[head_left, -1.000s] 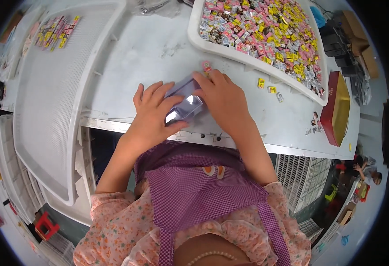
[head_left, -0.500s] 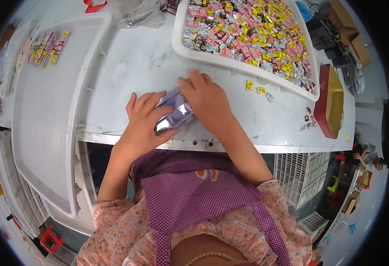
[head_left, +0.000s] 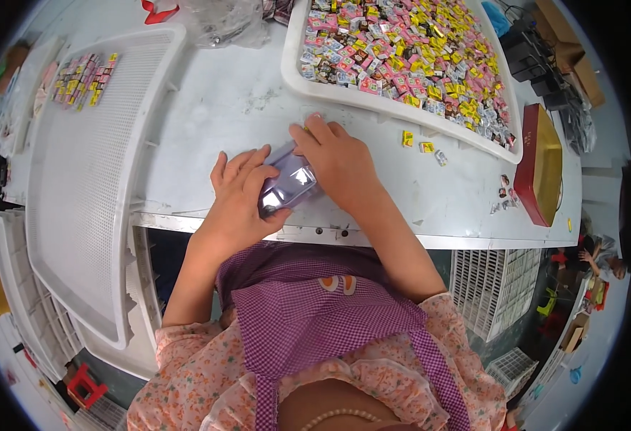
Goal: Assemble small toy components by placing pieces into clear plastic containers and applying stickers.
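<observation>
A shiny, see-through purplish plastic tray (head_left: 290, 188) lies tilted on the table in front of me. My left hand (head_left: 242, 188) grips its left side, thumb at the near end and fingers along the upper edge. Over the far right end of the tray, my right hand (head_left: 337, 154) is closed with bent fingers. A speck of yellow shows by its fingertips, but what they hold is mostly hidden. Two small yellow wrapped pieces (head_left: 407, 138) and a whitish wrapped piece (head_left: 441, 157) lie right of my right hand.
A big white tray (head_left: 401, 111) heaped with small wrapped pieces stands at the far right. On the left, a white mesh tray (head_left: 78, 187) holds rows of wrapped pieces (head_left: 83, 79). A red-and-gold box (head_left: 538, 165) sits by the right edge. A clear plastic bag (head_left: 222, 21) lies at the back.
The whole view has shifted slightly. My hands stay on the plastic tray in nearly the same pose, with only slight finger movement.
</observation>
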Demonstrator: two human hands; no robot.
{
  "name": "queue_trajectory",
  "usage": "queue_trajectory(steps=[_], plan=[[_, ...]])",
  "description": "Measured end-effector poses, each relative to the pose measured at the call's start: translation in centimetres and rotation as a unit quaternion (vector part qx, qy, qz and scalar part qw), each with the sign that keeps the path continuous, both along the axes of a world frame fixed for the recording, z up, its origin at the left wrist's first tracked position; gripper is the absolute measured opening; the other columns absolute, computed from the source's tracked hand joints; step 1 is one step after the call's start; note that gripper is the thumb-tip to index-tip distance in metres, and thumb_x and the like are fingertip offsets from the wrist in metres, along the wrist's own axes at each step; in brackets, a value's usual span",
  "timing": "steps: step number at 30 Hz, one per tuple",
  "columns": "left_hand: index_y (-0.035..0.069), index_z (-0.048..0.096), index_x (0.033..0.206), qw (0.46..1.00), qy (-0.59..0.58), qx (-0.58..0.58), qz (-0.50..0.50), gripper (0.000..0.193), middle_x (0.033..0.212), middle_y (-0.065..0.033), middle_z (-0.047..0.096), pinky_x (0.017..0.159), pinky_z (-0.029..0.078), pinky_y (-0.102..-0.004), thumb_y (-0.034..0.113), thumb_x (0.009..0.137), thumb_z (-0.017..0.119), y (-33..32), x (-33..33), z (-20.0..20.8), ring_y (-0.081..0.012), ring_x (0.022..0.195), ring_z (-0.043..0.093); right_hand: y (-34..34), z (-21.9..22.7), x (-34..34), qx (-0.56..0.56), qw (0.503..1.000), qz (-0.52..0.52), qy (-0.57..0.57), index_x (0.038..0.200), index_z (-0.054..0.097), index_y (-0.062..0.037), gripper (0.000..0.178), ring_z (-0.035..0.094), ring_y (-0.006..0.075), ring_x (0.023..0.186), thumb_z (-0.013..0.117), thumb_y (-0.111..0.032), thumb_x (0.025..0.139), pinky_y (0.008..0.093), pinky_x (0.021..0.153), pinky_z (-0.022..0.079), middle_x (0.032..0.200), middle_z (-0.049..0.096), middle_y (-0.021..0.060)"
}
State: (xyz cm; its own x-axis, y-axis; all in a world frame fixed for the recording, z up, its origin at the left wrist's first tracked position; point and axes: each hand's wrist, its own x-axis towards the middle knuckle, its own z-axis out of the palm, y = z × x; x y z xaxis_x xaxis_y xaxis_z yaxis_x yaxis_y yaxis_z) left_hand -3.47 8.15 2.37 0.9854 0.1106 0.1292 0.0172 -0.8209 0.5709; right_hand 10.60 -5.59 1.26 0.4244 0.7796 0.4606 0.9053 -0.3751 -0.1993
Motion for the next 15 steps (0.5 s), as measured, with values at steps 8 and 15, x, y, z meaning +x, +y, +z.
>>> queue_trajectory(steps=[8, 15], plan=[[0.008, 0.048, 0.112, 1.0, 0.007, -0.008, 0.001, 0.061, 0.136, -0.0184, 0.046, 0.111, 0.009, -0.0541, 0.02, 0.062, 0.08, 0.06, -0.02, 0.06, -0.0341, 0.129, 0.038, -0.04, 0.13, -0.01, -0.013, 1.0, 0.014, 0.003, 0.099, 0.06, -0.0082, 0.026, 0.061, 0.0223, 0.08, 0.067, -0.013, 0.075, 0.0314, 0.058, 0.051, 0.097, 0.056, 0.0083], [0.008, 0.048, 0.112, 1.0, 0.01, -0.01, 0.003, 0.061, 0.136, -0.0186, 0.046, 0.111, 0.008, -0.0544, 0.02, 0.062, 0.08, 0.15, -0.01, 0.07, -0.0345, 0.129, 0.037, 0.21, 0.35, 0.17, -0.035, 0.999, 0.012, 0.027, 0.096, 0.059, -0.0102, 0.024, 0.061, 0.022, 0.078, 0.067, -0.013, 0.074, 0.0313, 0.057, 0.051, 0.089, 0.052, 0.0075]])
